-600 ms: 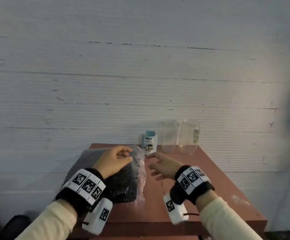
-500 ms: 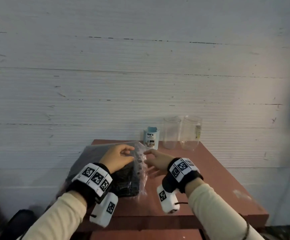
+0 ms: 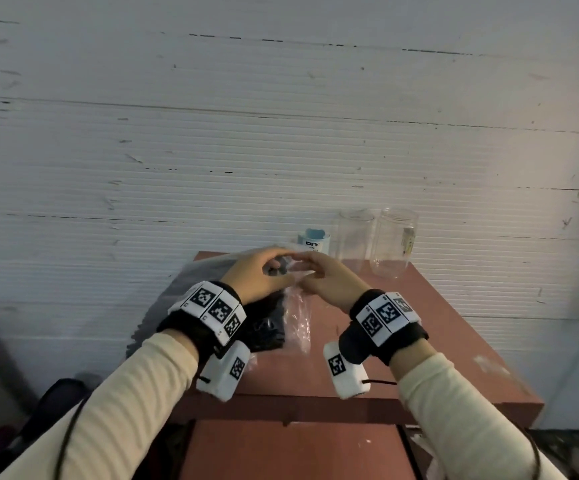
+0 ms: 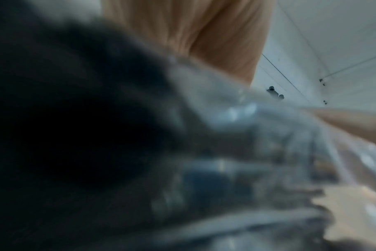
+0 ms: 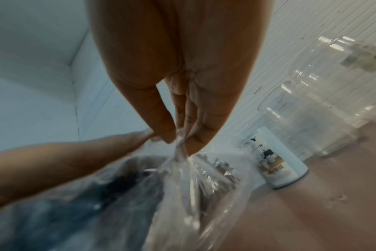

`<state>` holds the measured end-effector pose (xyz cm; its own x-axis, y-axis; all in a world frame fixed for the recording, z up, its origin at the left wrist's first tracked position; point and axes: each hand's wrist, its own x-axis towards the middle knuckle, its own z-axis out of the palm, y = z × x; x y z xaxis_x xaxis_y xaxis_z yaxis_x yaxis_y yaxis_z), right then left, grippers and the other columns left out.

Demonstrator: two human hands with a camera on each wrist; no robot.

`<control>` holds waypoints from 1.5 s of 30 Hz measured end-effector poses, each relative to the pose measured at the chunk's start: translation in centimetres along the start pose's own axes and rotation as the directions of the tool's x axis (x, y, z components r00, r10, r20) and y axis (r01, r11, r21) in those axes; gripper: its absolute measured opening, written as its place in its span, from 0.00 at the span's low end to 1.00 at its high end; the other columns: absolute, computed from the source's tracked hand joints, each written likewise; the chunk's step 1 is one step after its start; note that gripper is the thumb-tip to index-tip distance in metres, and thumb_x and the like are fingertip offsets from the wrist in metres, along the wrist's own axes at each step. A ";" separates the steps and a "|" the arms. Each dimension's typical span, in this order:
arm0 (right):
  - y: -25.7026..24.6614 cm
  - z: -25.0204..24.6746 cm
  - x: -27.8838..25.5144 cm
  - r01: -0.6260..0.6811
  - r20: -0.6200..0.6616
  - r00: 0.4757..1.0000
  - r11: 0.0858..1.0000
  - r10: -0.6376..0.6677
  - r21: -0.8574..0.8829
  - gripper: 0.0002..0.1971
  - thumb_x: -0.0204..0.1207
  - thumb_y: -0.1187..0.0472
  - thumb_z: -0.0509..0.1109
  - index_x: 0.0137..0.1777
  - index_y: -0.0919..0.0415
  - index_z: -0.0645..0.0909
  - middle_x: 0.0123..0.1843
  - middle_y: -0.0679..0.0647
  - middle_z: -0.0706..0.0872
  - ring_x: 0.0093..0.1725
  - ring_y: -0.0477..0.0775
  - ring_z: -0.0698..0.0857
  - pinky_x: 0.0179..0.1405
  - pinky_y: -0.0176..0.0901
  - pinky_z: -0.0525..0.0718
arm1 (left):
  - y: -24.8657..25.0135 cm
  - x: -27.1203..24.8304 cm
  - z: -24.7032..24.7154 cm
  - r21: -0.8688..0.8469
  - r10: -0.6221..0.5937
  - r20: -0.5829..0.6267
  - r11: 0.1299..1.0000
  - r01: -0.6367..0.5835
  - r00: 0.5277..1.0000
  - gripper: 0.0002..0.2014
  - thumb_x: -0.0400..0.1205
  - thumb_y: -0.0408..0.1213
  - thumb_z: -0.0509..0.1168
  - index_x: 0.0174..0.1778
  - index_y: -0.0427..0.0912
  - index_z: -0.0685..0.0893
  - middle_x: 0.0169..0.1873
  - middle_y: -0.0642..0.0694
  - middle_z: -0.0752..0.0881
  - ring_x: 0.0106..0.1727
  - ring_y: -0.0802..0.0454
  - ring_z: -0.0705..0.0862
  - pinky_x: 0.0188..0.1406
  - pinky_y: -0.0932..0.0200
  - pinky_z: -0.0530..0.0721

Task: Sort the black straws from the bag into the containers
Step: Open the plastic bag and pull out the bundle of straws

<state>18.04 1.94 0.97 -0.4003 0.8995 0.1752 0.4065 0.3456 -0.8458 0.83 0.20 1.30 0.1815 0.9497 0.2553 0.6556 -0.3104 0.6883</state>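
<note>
A clear plastic bag (image 3: pixel 296 317) full of black straws (image 3: pixel 265 329) lies on the left of the red table (image 3: pixel 454 334). My right hand (image 3: pixel 310 268) pinches a gathered fold of the bag's plastic (image 5: pixel 180 149) between thumb and fingers. My left hand (image 3: pixel 274 268) curls over the bag's open end, its fingers on the film beside the right hand's. In the left wrist view the bag (image 4: pixel 236 152) fills the blurred frame. Two clear jars (image 3: pixel 397 242) and a small white-and-blue container (image 3: pixel 314 240) stand at the table's back edge.
A white ribbed wall (image 3: pixel 281 133) rises right behind the table. The table's right half is bare red surface. A lower red shelf (image 3: pixel 291 452) shows under the front edge, and dark objects (image 3: pixel 38 410) lie on the floor at left.
My right hand has moved left from the table onto the bag and now pinches its plastic. My left hand has shifted up to the bag's opening, so both hands meet there.
</note>
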 end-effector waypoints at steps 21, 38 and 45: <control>1.4 1.5 -1.2 -0.161 0.243 0.964 0.964 0.108 0.210 0.43 0.80 0.71 0.65 0.84 0.41 0.45 0.73 0.68 0.75 0.53 0.58 0.83 0.57 0.55 0.84 | 0.4 0.4 -1.5 -0.224 0.052 -0.355 0.965 -0.139 0.933 0.09 0.80 0.32 0.69 0.49 0.52 0.91 0.43 0.55 0.91 0.42 0.60 0.87 0.52 0.61 0.86; 2.5 -4.4 -4.1 0.032 -0.231 0.972 0.999 -0.034 -0.013 0.28 0.77 0.65 0.72 0.76 0.53 0.70 0.56 0.52 0.85 0.43 0.49 0.85 0.39 0.32 0.85 | -0.6 -1.8 1.9 -0.050 -0.121 0.072 0.991 0.125 0.990 0.16 0.78 0.41 0.72 0.63 0.53 0.85 0.56 0.54 0.87 0.60 0.55 0.84 0.69 0.53 0.78; 2.9 -5.0 -5.7 0.026 -0.161 0.986 0.994 -0.043 -0.105 0.28 0.81 0.59 0.68 0.80 0.51 0.64 0.65 0.50 0.81 0.53 0.55 0.86 0.50 0.36 0.84 | 3.8 -0.6 2.5 -0.071 0.102 -0.034 0.992 -0.104 0.994 0.25 0.77 0.51 0.70 0.71 0.55 0.78 0.68 0.56 0.79 0.65 0.61 0.77 0.68 0.56 0.75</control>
<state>25.61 -0.88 0.05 -0.2800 0.9152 0.2899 0.4799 0.3949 -0.7834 5.05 -1.39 2.03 0.2223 0.9109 0.3475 0.5794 -0.4101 0.7044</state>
